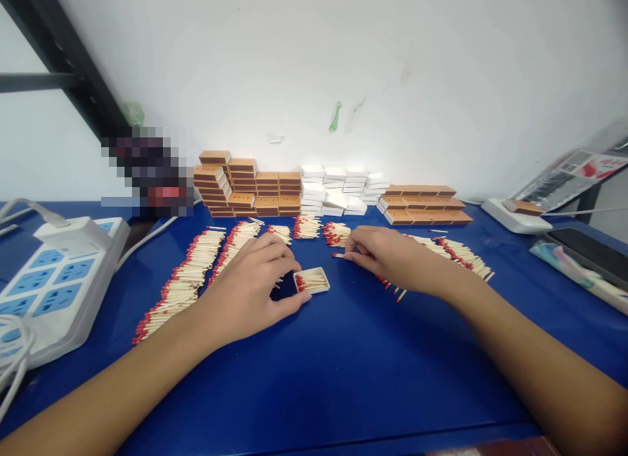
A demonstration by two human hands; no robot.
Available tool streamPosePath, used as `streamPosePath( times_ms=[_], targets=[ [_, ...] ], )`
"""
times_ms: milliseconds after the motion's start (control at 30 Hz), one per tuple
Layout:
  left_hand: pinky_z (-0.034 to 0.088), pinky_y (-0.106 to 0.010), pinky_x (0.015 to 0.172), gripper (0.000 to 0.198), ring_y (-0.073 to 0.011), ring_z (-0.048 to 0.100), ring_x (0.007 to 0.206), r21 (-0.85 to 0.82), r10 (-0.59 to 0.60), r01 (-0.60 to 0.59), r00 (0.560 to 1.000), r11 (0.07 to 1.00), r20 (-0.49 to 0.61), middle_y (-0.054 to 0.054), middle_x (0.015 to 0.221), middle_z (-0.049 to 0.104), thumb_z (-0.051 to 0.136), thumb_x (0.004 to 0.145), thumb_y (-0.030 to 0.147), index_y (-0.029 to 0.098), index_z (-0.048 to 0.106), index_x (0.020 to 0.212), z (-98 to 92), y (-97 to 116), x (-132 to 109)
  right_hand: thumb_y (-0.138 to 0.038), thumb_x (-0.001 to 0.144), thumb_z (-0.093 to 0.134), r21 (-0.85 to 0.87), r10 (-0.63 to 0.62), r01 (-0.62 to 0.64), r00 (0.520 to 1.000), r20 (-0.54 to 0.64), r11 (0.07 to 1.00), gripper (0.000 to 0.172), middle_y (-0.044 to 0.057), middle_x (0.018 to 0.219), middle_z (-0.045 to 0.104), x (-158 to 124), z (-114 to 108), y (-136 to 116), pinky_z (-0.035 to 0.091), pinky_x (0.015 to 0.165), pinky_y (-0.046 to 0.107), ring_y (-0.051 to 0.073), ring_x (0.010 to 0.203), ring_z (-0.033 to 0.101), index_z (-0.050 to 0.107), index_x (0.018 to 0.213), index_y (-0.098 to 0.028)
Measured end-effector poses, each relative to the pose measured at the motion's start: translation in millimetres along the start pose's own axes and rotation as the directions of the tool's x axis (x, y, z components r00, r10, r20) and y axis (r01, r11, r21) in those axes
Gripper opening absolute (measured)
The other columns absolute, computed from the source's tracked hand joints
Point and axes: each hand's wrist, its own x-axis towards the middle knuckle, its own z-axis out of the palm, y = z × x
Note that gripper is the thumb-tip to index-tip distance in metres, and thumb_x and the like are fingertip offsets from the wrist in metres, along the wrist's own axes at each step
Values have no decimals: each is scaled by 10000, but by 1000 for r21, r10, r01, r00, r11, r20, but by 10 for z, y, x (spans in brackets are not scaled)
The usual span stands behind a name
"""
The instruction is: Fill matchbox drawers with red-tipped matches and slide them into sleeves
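A small white matchbox tray (328, 287), partly filled with red-tipped matches, lies on the blue table. My left hand (255, 282) is curled around its left end, thumb and fingers closed on the tray's edges. To the right of it, my right hand (377, 253) pinches a match (339, 255) between thumb and fingertips, red head pointing left. Loose rows of matches (191, 269) fan out on the left. Smaller bunches of matches (307, 227) lie behind the tray. More matches (458, 253) are partly hidden behind my right hand.
Stacked brown matchboxes (265, 188) stand along the wall, with white trays (333, 188) beside them and more matchboxes (424, 204) farther right. A power strip (98, 273) with cables sits at left. At right are a white adapter (515, 217) and a phone (593, 250).
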Motion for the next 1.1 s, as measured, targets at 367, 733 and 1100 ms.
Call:
streamPosePath(
  times_ms=[367,733,1100],
  targets=[
    [536,-483,1044,189,-281,627,1113,-29,23,-24,1000,999,-10,-68,1047,740,808,962,379,207,743,1005,28,50,6,-315,1090,590,245,-143,149,989,-44,958,175,18,854,661,-85,60,-564,392,669,306,171,731,562,653,957,-221],
    [520,-487,1057,180,-269,637,1078,-42,42,-42,999,998,7,-60,1048,737,817,961,358,207,729,1003,22,40,15,-291,1106,601,209,-173,178,984,-42,961,161,42,980,712,-81,123,-584,424,695,313,183,814,635,631,967,-216],
    [572,-428,977,182,-262,665,1090,-51,49,-50,999,997,-15,-52,1016,746,852,921,293,209,713,1002,38,-2,13,-274,1096,604,138,-186,197,979,-86,971,123,37,952,707,-98,158,-574,403,661,305,172,751,616,652,1000,-215]
  ],
)
